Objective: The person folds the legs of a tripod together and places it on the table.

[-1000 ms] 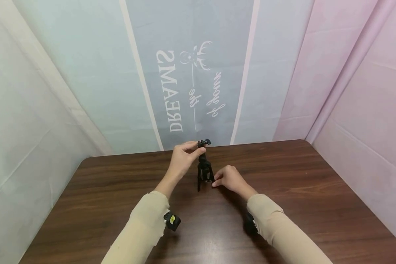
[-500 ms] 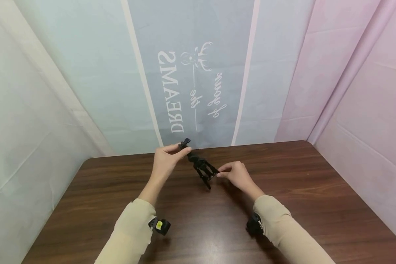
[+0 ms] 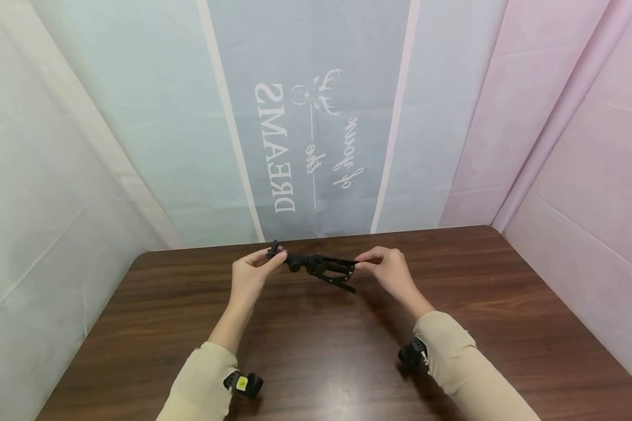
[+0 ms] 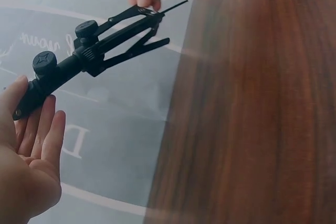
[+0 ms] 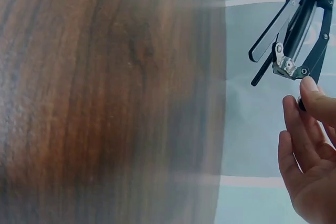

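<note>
The left hand [image 3: 248, 276] is pinching the top end [image 3: 274, 248] of a black tripod [image 3: 314, 265] between thumb and fingers, while the right hand [image 3: 393, 273] is pinching the tip of one leg [image 5: 318, 53]. The tripod is lying crosswise between them, apparently being held up above the far part of the table [image 3: 321, 345], its legs partly spread. Doing this well is probably calling for a steady top, light pressure along the leg's hinge, and fingertips resting clear of the metal joint [image 5: 286, 66]. A knob [image 4: 44, 62] is showing a star-like mark; no brand is reading clearly. Beyond, the cloth [image 3: 347, 35] is carrying mirrored, sideways lettering [image 3: 275, 146], "DREAMS", "the" and "of your", beside an antlered deer drawing [image 3: 323, 98].
</note>
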A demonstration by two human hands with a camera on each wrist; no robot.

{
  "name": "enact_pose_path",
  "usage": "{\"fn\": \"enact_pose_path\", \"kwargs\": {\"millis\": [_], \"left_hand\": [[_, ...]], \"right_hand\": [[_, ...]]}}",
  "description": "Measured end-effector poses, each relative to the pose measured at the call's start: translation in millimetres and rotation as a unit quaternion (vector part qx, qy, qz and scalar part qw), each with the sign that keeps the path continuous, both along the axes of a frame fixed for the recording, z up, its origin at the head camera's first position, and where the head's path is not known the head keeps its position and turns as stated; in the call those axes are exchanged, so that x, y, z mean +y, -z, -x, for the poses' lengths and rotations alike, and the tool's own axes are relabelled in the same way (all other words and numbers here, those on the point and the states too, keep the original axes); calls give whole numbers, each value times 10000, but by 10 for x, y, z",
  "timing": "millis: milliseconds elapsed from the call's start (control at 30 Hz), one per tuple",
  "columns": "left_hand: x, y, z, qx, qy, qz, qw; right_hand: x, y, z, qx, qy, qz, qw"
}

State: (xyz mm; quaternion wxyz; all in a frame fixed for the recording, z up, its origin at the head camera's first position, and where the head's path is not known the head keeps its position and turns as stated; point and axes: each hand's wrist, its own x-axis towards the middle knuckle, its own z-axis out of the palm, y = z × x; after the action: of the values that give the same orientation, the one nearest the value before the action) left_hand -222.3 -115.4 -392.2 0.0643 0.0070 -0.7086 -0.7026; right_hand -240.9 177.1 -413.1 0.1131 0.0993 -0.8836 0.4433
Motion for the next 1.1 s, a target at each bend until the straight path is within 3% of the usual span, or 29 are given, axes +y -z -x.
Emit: {"fn": "enact_pose_path", "kwargs": {"millis": [233, 500, 867, 1100], "left_hand": [[-16, 121, -60, -272, -13, -694, 9972], [11, 226, -165, -451, -458, -1509, 9865], [26, 314, -279, -835, -668, -2808, 9538], [40, 335, -331, -896, -741, -3099, 9436]], "right_hand": [[2, -48, -24, 69, -31, -82, 9999], [-63, -103, -120, 385, -207, -5, 9990], [-40, -11, -300, 365, -815, 786, 9929], [-34, 108, -433, 439, -1389, 622, 9874]]}}
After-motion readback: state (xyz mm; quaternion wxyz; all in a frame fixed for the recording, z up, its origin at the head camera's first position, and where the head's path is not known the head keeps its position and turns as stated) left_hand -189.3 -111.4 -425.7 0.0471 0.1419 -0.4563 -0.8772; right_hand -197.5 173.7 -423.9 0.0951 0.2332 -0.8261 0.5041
